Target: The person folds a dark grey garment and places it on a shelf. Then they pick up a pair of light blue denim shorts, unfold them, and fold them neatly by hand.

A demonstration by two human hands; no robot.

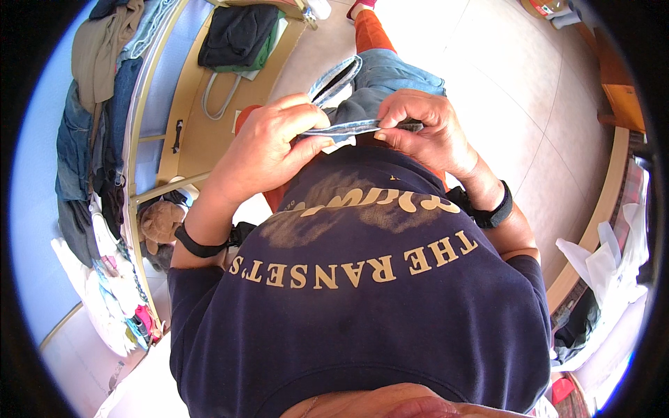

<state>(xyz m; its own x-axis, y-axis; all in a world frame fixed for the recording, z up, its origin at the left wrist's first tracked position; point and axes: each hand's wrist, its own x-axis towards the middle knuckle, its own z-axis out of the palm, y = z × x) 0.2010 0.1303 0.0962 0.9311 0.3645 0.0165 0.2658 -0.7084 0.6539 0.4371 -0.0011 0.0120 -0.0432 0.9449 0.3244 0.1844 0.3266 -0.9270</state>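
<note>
A blue denim garment (400, 70) hangs in front of my waist, over my legs in rust-orange trousers (372, 32). My left hand (277, 138) pinches one end of its seamed edge between thumb and fingers. Farther along the same edge, my right hand (426, 128) grips it the same way, so the strip between them is stretched nearly straight. Behind my left hand, a denim band (337, 78) of the garment stands up in a loop. The dark grey inner side of the cloth shows between my hands. Part of the garment is hidden behind my fingers.
To the left, folded clothes and jeans (78, 141) lie along a pale-framed shelf (137, 151). A folded black garment (238, 34) rests on a cardboard panel. Below it is a brown plush toy (161, 222). Light floor tiles (502, 94) extend right, towards wooden furniture (622, 99) and white plastic bags (606, 256).
</note>
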